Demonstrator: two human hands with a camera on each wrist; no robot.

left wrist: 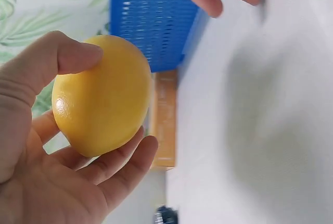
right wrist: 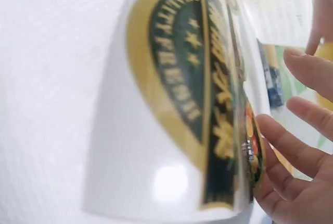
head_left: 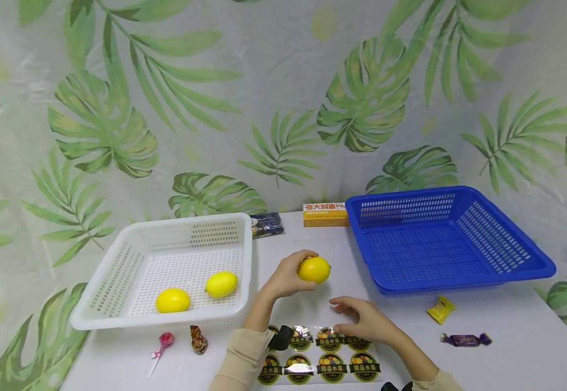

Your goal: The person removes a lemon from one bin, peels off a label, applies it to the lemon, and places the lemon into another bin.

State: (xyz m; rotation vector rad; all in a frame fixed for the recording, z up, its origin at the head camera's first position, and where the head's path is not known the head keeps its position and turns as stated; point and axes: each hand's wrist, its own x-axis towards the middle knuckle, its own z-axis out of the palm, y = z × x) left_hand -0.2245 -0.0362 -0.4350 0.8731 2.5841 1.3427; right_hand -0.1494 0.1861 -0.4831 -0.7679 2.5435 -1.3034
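My left hand (head_left: 287,276) holds a yellow lemon (head_left: 314,270) above the white table, thumb on one side and fingers on the other. Seen in the left wrist view, the lemon (left wrist: 104,96) is smooth, and nothing on it shows. To its right and nearer me is my right hand (head_left: 367,321), fingers loosely bent and nothing visible between them. It hovers by the top right of a sheet of round black-and-gold fruit stickers (head_left: 331,367). In the right wrist view a sticker (right wrist: 177,62) looms large, and the right fingers (right wrist: 296,148) spread beside the sheet.
At left, a white basket (head_left: 248,260) contains two lemons (head_left: 221,284). A blue basket (head_left: 430,282) stands at right. An orange-and-white box (head_left: 326,215) and a dark packet (head_left: 266,224) lie behind. Near the front are a lollipop (head_left: 166,340) and wrapped candies (head_left: 441,310).
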